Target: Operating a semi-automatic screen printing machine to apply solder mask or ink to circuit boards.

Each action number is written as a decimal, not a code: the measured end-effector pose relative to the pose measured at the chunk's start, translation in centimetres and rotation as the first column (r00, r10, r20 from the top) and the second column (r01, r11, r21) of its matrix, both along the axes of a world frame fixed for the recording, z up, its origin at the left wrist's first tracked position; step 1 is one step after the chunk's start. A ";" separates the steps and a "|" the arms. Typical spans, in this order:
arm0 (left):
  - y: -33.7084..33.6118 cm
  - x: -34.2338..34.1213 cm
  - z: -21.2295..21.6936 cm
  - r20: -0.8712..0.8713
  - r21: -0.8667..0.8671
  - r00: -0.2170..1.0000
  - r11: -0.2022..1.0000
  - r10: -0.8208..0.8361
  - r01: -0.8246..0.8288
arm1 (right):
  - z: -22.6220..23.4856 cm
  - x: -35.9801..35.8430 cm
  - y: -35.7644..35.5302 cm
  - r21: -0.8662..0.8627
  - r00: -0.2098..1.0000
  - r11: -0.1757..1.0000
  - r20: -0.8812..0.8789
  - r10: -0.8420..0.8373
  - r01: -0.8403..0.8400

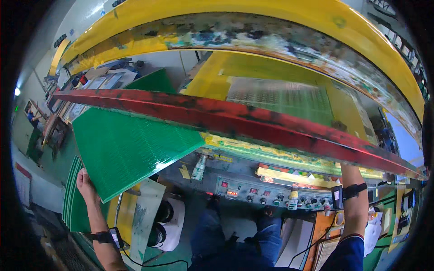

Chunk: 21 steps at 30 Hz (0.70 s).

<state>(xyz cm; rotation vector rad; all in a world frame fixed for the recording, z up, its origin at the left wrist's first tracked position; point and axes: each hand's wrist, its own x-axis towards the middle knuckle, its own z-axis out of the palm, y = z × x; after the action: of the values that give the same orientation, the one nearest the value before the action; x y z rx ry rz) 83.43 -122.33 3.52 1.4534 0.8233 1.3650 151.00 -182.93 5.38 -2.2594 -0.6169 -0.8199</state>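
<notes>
My left hand (84, 181) is closed at the near-left edge of a large, glossy green sheet (135, 147), its fingers curled at the rim. The sheet is tilted and reaches right, with its far part passing beneath a long red bar (235, 118). My right forearm runs up under the right part of this bar, which covers the wrist. Only a dim bit of my right hand (339, 125) shows beyond the bar, beside a yellow-bordered mesh screen (280, 97); its fingers cannot be made out.
A paint-smeared yellow beam (253, 34) arches overhead. A control panel (257, 192) with knobs and a lit display faces me, with a small bottle (293, 200) before it. More green sheets (77, 203) stand at lower left. Cables run from bands on both wrists.
</notes>
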 end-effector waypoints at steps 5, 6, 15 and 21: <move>-0.4 0.9 -0.1 0.033 -0.016 0.999 1.000 -0.001 0.002 | -13.6 -8.6 -31.3 -0.048 0.998 0.998 -0.066 0.024 -0.027; -1.0 2.3 0.4 0.043 -0.038 0.999 0.999 -0.012 0.014 | -13.7 -8.4 -31.6 -0.051 0.997 0.999 -0.081 0.009 -0.013; -1.3 1.6 0.9 0.053 -0.058 0.998 0.998 -0.023 0.026 | -11.0 -3.6 -23.4 -0.068 0.981 0.997 -0.194 0.008 -0.022; -0.7 1.0 0.5 0.051 -0.061 0.998 0.997 -0.042 0.045 | -8.2 -1.9 -17.0 -0.082 0.964 0.996 -0.264 -0.007 -0.016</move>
<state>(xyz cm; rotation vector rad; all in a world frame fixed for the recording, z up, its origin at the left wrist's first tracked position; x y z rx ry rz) 84.47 -123.08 4.00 1.3766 0.7907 1.3266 149.14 -199.91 -2.84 -2.3892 -0.5386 -0.4843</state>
